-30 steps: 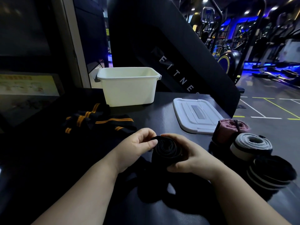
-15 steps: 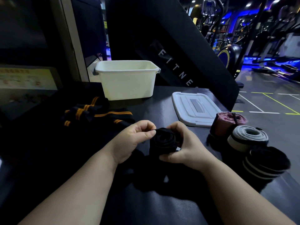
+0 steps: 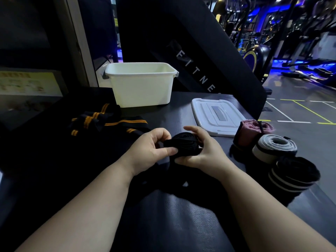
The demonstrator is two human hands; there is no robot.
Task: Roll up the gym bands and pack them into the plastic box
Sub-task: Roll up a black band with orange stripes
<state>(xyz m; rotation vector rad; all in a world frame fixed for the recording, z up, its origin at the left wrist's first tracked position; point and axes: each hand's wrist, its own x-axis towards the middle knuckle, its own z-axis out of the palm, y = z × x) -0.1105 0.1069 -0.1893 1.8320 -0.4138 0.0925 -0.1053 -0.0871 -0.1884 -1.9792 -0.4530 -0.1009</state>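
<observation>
I have the black band (image 3: 183, 145) between both hands at the middle of the table (image 3: 181, 215), close in front of me and lifted a little off the surface. It is wound into a coil whose spiral end faces up towards my camera, so I judge its axis to stand roughly upright, tipped slightly my way. My left hand (image 3: 151, 148) pinches the outer wrap on the coil's left side between thumb and curled fingers. My right hand (image 3: 201, 153) cups the right side, thumb on the near face and fingers round the far face, with the forefinger lifted clear. The unwound tail seems to drop from the coil towards me, but it is black on black and I cannot trace where it ends. What matters for my next move is that the plastic box (image 3: 141, 88) stands open straight beyond the hands and a little to the left, well apart from them, so my left hand is the nearer one for the drop. Its lid (image 3: 216, 117) lies flat to the right. The pink roll (image 3: 252, 132), grey roll (image 3: 274, 148) and striped roll (image 3: 292, 173) wait near my right hand, and the orange-striped bands (image 3: 105, 122) lie loose at left.
</observation>
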